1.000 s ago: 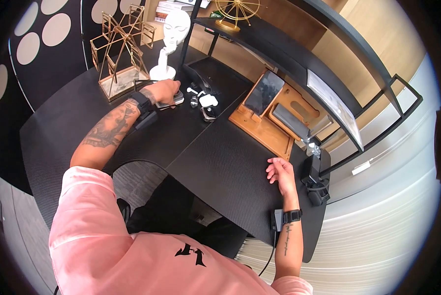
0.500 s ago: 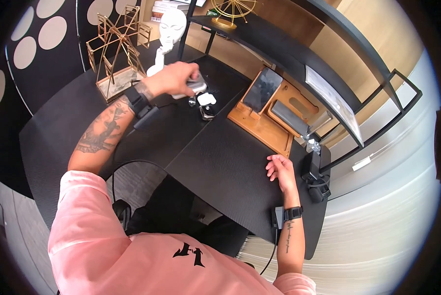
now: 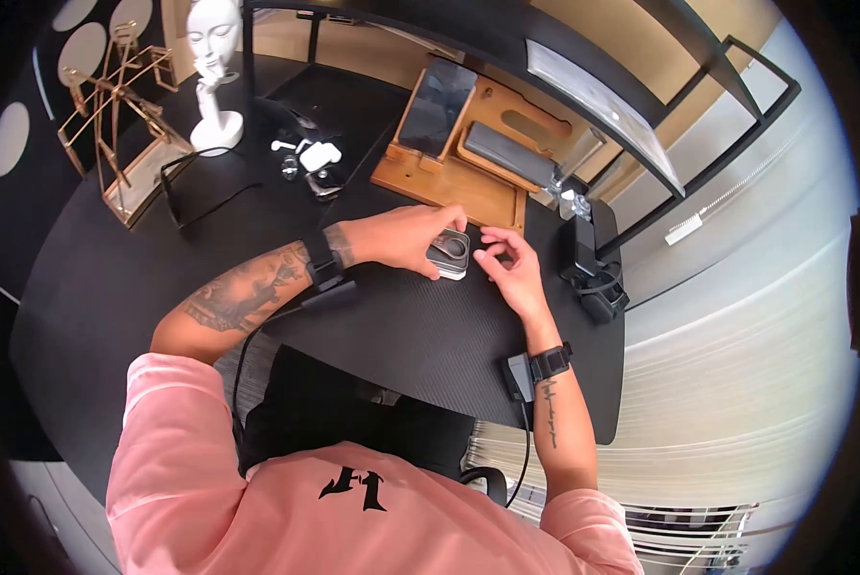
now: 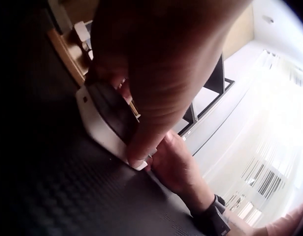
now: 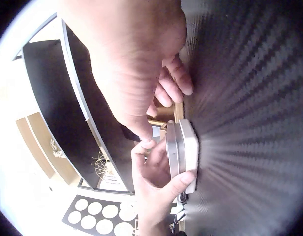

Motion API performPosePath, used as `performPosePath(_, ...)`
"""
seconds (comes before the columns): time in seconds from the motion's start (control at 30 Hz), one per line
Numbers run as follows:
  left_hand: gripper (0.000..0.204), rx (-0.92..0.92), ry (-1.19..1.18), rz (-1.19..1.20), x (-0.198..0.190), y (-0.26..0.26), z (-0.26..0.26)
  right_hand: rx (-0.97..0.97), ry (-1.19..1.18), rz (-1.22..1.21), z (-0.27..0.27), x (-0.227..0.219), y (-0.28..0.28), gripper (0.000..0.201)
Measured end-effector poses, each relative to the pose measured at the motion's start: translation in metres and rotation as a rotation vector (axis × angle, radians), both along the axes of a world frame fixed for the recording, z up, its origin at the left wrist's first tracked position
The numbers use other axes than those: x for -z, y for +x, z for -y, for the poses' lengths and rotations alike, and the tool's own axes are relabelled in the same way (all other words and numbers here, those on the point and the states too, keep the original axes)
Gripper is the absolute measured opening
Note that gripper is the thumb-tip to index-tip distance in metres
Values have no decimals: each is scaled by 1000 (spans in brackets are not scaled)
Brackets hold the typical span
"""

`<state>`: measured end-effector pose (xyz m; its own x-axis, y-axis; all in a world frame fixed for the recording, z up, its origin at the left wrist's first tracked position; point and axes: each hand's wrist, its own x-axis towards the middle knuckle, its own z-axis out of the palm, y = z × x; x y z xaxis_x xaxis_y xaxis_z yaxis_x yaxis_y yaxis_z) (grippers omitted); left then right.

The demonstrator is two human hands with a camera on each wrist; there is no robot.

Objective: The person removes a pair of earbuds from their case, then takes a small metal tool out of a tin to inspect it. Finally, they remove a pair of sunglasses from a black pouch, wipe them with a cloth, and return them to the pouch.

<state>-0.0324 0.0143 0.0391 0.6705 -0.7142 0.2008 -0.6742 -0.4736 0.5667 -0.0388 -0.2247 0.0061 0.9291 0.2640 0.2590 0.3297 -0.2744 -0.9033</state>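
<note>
My left hand (image 3: 411, 236) grips a small rounded rectangular case (image 3: 451, 257), thumb on the near edge and fingers over the far edge. The case has a white base, a grey metallic upper layer and a dark top with a loop-shaped object showing on it. In the right wrist view the case (image 5: 190, 155) lies low over the black desk, with the left thumb (image 5: 179, 184) along its side. Close to its right side, my right hand (image 3: 514, 273) has its fingers loosely bent and holds nothing.
A wooden stand (image 3: 401, 177) with a phone (image 3: 437, 107) stands behind the hands. Further left are a white earbud case (image 3: 321, 155), a watch (image 3: 325, 182), black glasses (image 3: 173, 192), a white face sculpture (image 3: 217, 129) and a golden wheel model (image 3: 123, 105). A black device (image 3: 597, 278) stands at right.
My left hand has lifted the case from beside the white sculpture and carried it right and nearer. My right hand has shifted toward it. The head view has turned right.
</note>
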Motion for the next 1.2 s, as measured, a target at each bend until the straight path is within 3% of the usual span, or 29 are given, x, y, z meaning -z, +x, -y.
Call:
performPosePath(0.1, 75, 68, -185, -76, 11, 10, -9, -33, -95, 1, -4, -8, -6, 43)
performPosePath(0.2, 56, 102, -275, -344, 25, 25, -23, -57, -171, 102, -11, -11, -8, 44)
performPosePath(0.23, 40, 88, -287, -401, 20, 23, -24, -72, -183, 104, -12, -12, -9, 45)
performPosePath(0.47, 31, 121, -399, -581, 27, 35, -30, -66, -257, 153, -20, -14, -12, 40)
performPosePath(1.2, 29, 94, -390, -544, 29, 35, -28, -61, -192, 59, -21, -10, -7, 34)
